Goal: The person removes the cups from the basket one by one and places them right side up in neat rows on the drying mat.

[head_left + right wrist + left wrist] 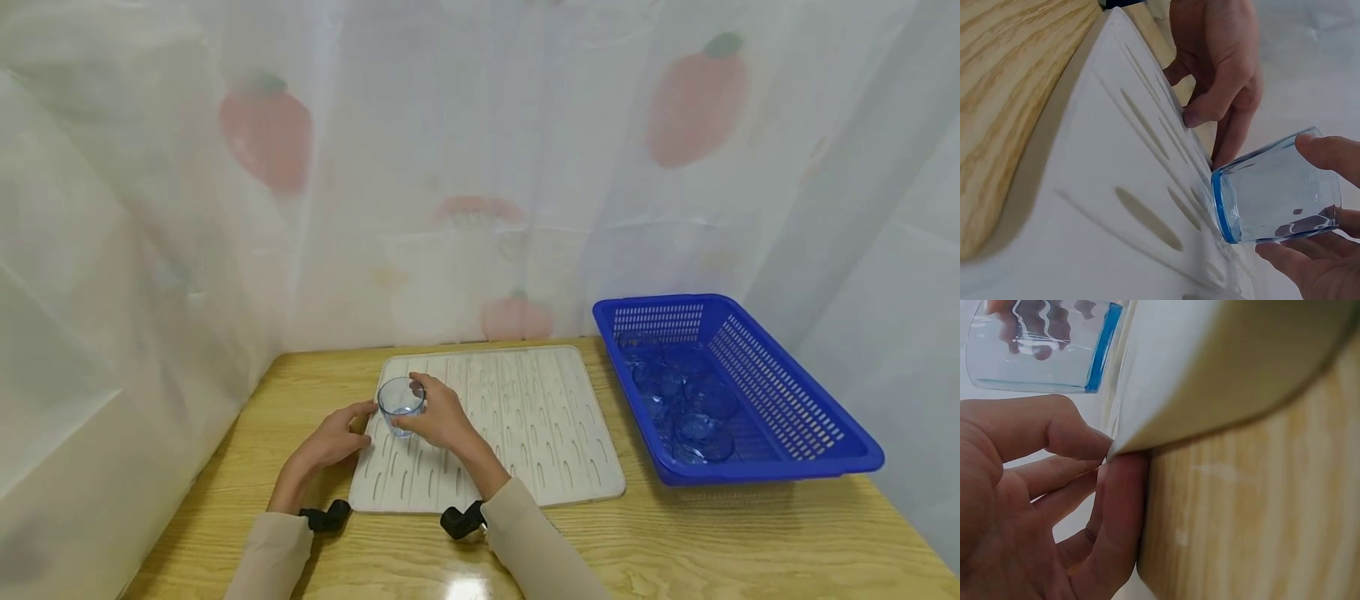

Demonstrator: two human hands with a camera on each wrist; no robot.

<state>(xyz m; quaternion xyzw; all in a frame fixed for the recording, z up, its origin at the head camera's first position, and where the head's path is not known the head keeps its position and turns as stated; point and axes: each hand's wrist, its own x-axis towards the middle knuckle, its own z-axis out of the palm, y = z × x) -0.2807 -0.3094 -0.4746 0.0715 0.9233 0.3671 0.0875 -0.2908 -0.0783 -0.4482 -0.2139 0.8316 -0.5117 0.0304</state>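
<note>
A clear glass tumbler [401, 398] with a bluish tint stands upright in my right hand [441, 414], thumb and fingers round its sides. Its thick blue base [1225, 209] is right at the ribbed white drying mat [487, 433], near the mat's left edge. With my left hand [335, 436] I pinch that left edge; in the left wrist view the thumb [1082, 439] lies on top and a finger [1124, 506] is under it, against the wooden table. The right wrist view shows the left hand [1219, 69] beyond the tumbler.
On the right of the table [675, 550] stands a blue plastic basket [780, 375] with slotted walls. Several blue-tinted glass pieces [701, 433] lie in its left half. A white curtain [465, 167] printed with fruit hangs behind and along both sides.
</note>
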